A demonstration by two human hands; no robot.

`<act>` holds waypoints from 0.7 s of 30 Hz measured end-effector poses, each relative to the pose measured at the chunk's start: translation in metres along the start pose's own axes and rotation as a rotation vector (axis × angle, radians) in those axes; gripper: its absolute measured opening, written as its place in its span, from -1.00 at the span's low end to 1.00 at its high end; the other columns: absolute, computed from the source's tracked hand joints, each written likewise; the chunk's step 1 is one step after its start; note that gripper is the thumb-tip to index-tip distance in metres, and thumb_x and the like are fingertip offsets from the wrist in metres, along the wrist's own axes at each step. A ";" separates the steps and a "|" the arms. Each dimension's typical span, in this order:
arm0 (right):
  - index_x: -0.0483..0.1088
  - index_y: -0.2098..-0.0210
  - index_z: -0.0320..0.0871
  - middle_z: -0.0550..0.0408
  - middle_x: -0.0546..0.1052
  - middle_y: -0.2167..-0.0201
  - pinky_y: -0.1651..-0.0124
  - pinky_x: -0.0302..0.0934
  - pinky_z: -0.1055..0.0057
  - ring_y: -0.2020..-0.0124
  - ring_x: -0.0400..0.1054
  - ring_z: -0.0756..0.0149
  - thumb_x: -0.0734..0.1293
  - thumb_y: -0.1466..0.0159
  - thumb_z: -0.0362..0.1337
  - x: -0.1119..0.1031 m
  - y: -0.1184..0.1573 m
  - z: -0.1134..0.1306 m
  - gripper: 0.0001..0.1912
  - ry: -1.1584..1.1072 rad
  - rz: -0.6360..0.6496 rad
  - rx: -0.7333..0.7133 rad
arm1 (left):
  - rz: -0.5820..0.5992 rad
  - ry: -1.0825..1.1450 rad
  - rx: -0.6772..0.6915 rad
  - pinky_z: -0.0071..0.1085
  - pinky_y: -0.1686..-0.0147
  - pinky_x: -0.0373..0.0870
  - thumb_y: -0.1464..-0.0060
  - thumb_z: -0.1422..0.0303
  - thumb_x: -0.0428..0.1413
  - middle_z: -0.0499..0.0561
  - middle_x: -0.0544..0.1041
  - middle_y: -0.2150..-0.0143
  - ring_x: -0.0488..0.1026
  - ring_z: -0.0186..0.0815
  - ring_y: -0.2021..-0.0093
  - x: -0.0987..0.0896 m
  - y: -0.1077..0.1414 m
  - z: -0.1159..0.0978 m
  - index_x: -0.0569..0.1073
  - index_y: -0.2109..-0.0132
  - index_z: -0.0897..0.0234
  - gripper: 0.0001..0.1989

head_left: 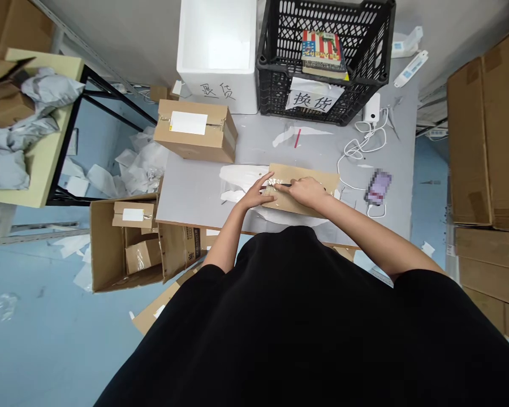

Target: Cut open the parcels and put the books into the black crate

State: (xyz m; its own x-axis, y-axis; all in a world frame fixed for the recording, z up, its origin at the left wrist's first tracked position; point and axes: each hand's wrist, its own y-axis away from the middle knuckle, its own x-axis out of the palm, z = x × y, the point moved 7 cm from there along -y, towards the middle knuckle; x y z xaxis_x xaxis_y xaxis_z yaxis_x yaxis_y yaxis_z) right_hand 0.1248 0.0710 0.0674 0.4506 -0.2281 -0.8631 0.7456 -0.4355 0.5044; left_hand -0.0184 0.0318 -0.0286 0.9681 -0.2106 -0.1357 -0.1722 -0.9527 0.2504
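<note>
The flat cardboard mailer (pixel 305 172) lies at centre on the grey table (pixel 186 192); the left hand (pixel 254 192) braces it with spread fingers, well placed to keep it from sliding; the right hand (pixel 307 191) curls over a dark tool (pixel 283 185) beside the shiny tape (pixel 274 182), though its grip is unclear.

**Flat cardboard package, taped end crumpled**

A flat, rectangular tan cardboard package (pixel 305 186) lies slightly askew on a grey surface (pixel 186 195), its long side running across the view. A wad of glossy clear tape (pixel 274 183) bunches at its left end, and a thin dark stick-like tool (pixel 283 184), too small to identify, lies across the cardboard beside that tape. A white plastic sheet (pixel 241 178) sticks out from beneath the package.
</note>
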 end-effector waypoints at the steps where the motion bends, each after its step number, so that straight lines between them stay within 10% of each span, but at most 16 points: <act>1: 0.00 -0.45 0.18 -0.14 0.57 0.08 0.25 0.10 0.34 0.20 0.50 0.12 0.06 -0.46 -0.31 0.001 0.000 0.000 -0.40 -0.001 -0.004 0.000 | -0.003 -0.005 -0.005 0.02 -0.33 0.17 0.07 0.21 0.31 0.00 0.03 -0.52 0.07 0.06 -0.46 0.000 0.000 -0.001 0.10 -0.45 -0.09 -0.03; 21: 0.06 -0.42 0.29 -0.08 0.56 0.11 0.24 0.09 0.33 0.26 0.42 0.18 0.11 -0.43 -0.28 0.066 0.067 -0.067 -0.39 -0.141 0.040 0.164 | -0.006 -0.038 -0.048 0.07 -0.31 0.19 0.05 0.18 0.31 -0.03 -0.03 -0.54 0.08 0.10 -0.45 0.001 0.004 -0.005 0.09 -0.45 -0.15 -0.04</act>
State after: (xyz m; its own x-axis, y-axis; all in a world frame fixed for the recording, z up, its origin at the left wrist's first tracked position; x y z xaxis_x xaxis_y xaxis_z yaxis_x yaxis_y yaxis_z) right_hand 0.2376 0.0848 0.0462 0.3965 -0.3626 -0.8434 0.6334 -0.5569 0.5372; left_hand -0.0171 0.0292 -0.0230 0.9613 -0.2139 -0.1738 -0.1565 -0.9427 0.2947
